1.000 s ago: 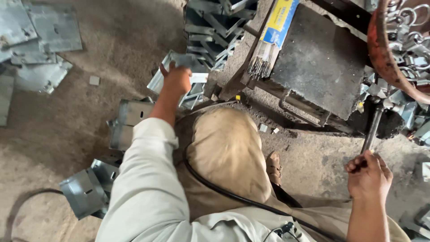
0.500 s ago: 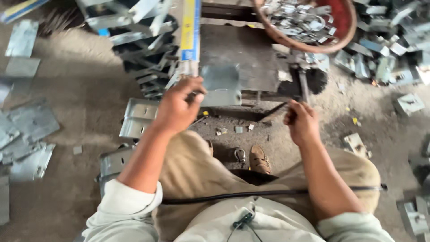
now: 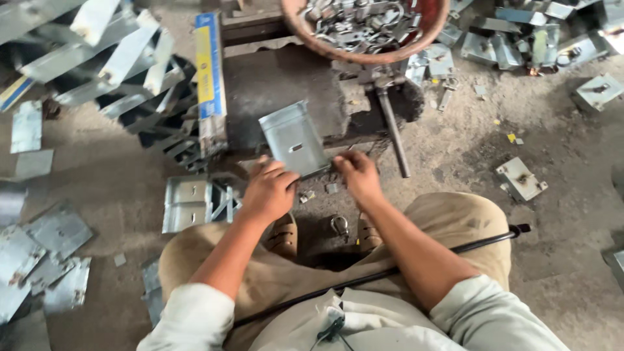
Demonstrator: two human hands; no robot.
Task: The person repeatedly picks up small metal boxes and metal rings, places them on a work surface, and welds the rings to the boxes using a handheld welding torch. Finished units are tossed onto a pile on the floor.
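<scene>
A bent grey sheet-metal plate [image 3: 294,138] with a small slot rests on the edge of a dark flat work block [image 3: 279,84]. My left hand [image 3: 270,190] grips its near left corner. My right hand [image 3: 356,173] pinches its near right corner. A metal rod tool [image 3: 392,130] lies just right of my right hand, apart from it. A U-shaped shackle [image 3: 339,225] lies on the ground between my feet.
A round reddish bowl [image 3: 305,29] of small metal fittings sits at the block's far side. A long blue and yellow box [image 3: 209,71] lies along the block's left edge. Bent metal plates [image 3: 188,201] are piled left; flat sheets [image 3: 52,240] and loose brackets [image 3: 520,179] scatter the dirt floor.
My left hand brought a metal plate from the left pile onto the block. My right hand left the rod tool and came to the plate's right corner. The view shifted forward.
</scene>
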